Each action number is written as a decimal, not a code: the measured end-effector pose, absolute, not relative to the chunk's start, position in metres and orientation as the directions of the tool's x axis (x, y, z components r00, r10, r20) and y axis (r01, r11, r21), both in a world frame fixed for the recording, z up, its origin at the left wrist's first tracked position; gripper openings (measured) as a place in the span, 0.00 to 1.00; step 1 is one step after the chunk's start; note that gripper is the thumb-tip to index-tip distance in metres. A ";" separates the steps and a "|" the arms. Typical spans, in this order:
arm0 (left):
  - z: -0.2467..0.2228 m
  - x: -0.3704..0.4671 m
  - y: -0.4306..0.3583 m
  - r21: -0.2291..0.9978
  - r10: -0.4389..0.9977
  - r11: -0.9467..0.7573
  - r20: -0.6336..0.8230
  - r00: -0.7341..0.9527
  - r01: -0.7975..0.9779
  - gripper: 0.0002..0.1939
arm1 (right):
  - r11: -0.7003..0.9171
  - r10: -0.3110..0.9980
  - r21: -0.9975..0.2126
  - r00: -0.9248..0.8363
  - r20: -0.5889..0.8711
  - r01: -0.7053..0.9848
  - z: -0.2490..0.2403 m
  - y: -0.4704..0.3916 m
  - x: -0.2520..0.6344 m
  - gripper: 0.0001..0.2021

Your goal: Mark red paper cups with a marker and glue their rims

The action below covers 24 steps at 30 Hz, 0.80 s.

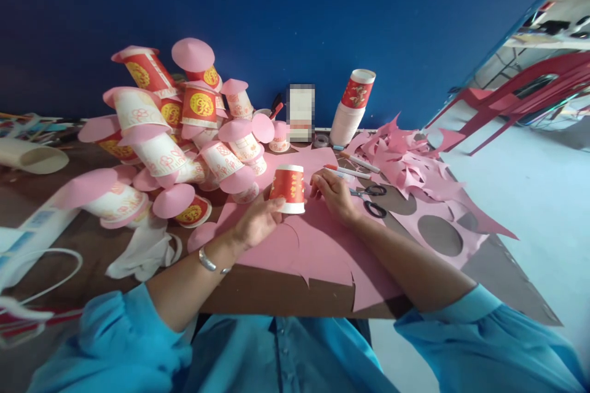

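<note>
My left hand [259, 220] is closed around a red paper cup [290, 189] with gold characters and white edges. The cup is held upside down, narrow end up, above pink paper sheets [318, 252]. Just right of it my right hand [335, 194] lies low over the pink paper, its fingers curled in; whether they pinch anything is hidden. Beside that hand are a marker with a red cap [348, 172] and black-handled scissors [375, 207]. A curved cut line shows in the pink sheet before me.
Paper cups with pink cone tops [198, 107] are piled at the left. A stack of cups [353, 104] leans near the blue wall. Pink scraps [401, 156] and a sheet with a round hole [440, 236] lie right. A red chair [511, 95] stands beyond.
</note>
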<state>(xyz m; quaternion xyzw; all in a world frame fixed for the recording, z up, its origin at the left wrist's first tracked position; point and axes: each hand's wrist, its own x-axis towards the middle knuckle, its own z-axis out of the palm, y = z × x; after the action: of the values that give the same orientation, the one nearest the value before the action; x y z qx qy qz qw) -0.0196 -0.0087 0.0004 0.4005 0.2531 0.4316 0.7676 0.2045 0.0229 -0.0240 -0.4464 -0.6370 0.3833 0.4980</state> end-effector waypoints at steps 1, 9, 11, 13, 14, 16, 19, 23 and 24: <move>0.001 -0.021 -0.008 0.809 0.848 0.340 -0.043 0.528 -0.480 0.26 | 0.328 0.944 -0.920 -0.105 0.312 0.216 -0.024 0.023 0.205 0.31; 0.002 -0.027 -0.007 0.728 0.793 0.440 -0.039 0.609 -0.526 0.27 | 0.439 0.898 -0.835 -0.137 0.418 0.330 -0.022 0.021 0.206 0.33; 0.002 -0.027 -0.007 0.718 0.808 0.437 -0.050 0.587 -0.541 0.26 | 0.454 0.889 -0.820 -0.122 0.441 0.349 -0.023 0.022 0.206 0.32; 0.002 -0.026 -0.007 0.707 0.820 0.435 -0.056 0.569 -0.557 0.24 | 0.463 0.883 -0.811 -0.107 0.457 0.358 -0.023 0.022 0.206 0.31; 0.002 -0.026 -0.007 0.702 0.824 0.435 -0.059 0.563 -0.564 0.22 | 0.467 0.881 -0.807 -0.104 0.462 0.362 -0.023 0.022 0.206 0.30; 0.002 -0.025 -0.007 0.692 0.827 0.440 -0.064 0.558 -0.572 0.21 | 0.473 0.877 -0.801 -0.111 0.467 0.366 -0.021 0.021 0.205 0.30; 0.004 -0.025 -0.007 0.679 0.822 0.460 -0.081 0.563 -0.573 0.22 | 0.482 0.875 -0.789 -0.151 0.461 0.381 -0.018 0.018 0.205 0.30; 0.008 -0.024 -0.008 0.668 0.822 0.470 -0.093 0.562 -0.577 0.25 | 0.468 0.883 -0.781 -0.185 0.431 0.414 -0.015 0.013 0.204 0.32; 0.008 -0.024 -0.008 0.671 0.821 0.469 -0.092 0.563 -0.574 0.25 | 0.451 0.892 -0.790 -0.181 0.414 0.415 -0.015 0.013 0.204 0.33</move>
<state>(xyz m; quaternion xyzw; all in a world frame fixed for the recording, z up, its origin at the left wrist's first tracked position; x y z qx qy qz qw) -0.0242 -0.0079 0.0082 0.2996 0.2064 0.4193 0.8318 0.2039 0.0127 -0.0148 -0.4528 -0.7217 0.2638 0.4523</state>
